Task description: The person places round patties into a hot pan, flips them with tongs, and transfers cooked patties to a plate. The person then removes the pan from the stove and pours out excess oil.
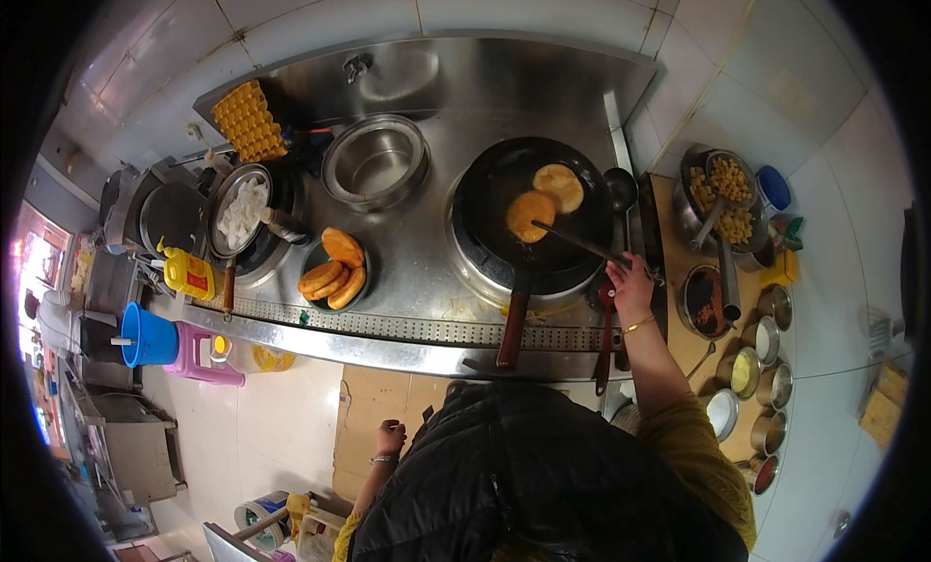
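Observation:
My right hand [631, 289] is closed around a pair of dark chopsticks [574, 240], whose tips touch a browned round flatbread [529, 217] in a black wok [502, 169]. A second, paler flatbread [558, 188] lies partly beside it, towards the wok's upper right. The wok's wooden handle [515, 329] points towards me. My left hand [391, 437] hangs low beside my body, its fingers curled; I cannot tell whether anything is in it. Left of the wok, several browned flatbreads [342, 247] rest in a green bowl [364, 289].
A black ladle [620, 189] and a red spoon [606, 329] lie right of the wok. Seasoning pots [767, 340] and a pan of fried cubes [760, 231] stand further right. A steel basin [333, 162], an egg tray [249, 122] and a yellow jug [190, 275] are at left.

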Demonstrator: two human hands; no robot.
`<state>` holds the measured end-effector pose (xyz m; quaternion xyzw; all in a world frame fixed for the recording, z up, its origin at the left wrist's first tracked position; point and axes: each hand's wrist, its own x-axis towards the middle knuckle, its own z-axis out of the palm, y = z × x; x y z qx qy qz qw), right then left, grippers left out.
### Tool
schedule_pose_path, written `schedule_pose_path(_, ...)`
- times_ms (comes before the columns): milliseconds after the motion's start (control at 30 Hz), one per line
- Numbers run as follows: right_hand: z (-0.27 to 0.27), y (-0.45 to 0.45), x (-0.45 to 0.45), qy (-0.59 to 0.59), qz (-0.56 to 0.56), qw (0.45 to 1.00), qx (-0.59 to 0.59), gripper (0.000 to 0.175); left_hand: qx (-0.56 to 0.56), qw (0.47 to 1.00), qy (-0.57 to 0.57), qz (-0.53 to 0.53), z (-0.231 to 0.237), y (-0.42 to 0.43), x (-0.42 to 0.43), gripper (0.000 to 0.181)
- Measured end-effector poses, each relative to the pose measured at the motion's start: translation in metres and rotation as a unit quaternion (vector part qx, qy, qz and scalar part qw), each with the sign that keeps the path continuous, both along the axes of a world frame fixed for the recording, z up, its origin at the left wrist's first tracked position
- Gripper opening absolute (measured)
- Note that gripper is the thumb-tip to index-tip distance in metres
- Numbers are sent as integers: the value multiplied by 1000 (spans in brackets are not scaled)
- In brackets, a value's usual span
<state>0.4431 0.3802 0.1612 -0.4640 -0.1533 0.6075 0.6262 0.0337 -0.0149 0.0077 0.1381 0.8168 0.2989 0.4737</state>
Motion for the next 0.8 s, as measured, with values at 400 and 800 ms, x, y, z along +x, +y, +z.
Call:
schedule_pose_path(400, 38, -61, -66, -539, 157, 731, 388, 15, -11, 1000, -3, -3, 2, 4, -1, 33)
schedule_pose_path(800, 78, -58, -46, -493, 175, 726, 446, 15, 0, 1000, 4, 8, -2, 10, -2, 32)
